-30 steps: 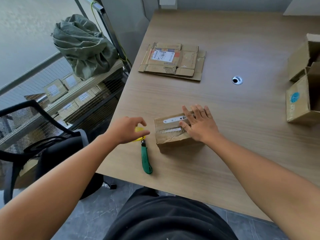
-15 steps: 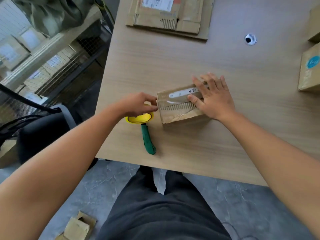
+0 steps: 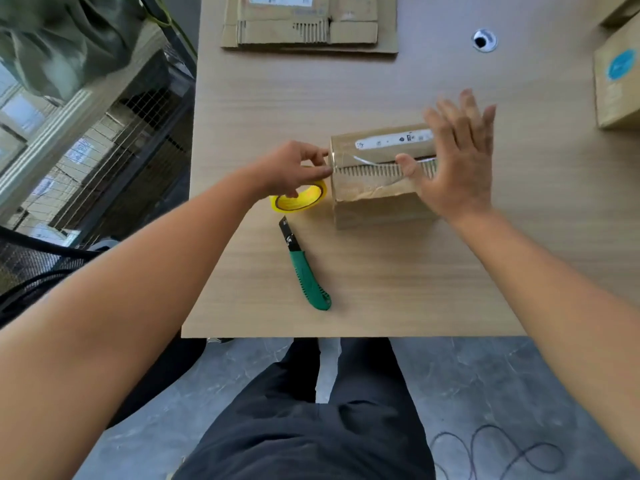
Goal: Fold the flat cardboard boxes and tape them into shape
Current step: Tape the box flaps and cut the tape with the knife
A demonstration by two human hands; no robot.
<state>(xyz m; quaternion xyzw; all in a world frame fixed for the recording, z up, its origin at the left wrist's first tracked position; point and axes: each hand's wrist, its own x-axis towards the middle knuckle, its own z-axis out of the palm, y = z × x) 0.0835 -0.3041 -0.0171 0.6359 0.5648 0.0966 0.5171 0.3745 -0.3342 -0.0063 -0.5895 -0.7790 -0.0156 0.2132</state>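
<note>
Head view: small cardboard box [image 3: 377, 188] is sitting mid-table [image 3: 398, 271], flaps closed on top, contents not showing. White label strip [image 3: 391, 142] is running along its top, print too small to read. Left hand [image 3: 294, 171] is pinching clear tape [image 3: 360, 159] at the box's left top edge, fingers curled. Yellow tape roll [image 3: 299, 199] is lying flat just under that hand, beside the box. Right hand [image 3: 457, 161] is spreading flat over the box's right end, fingers straight, thumb pressing the seam, gripping nothing. Green utility knife [image 3: 306, 268] is lying near the front edge. Flat cardboard stack [image 3: 308, 26] is lying at the far side, shipping label cut off, unreadable. Folded box [image 3: 618, 88] is sitting far right, blue round sticker unreadable
</note>
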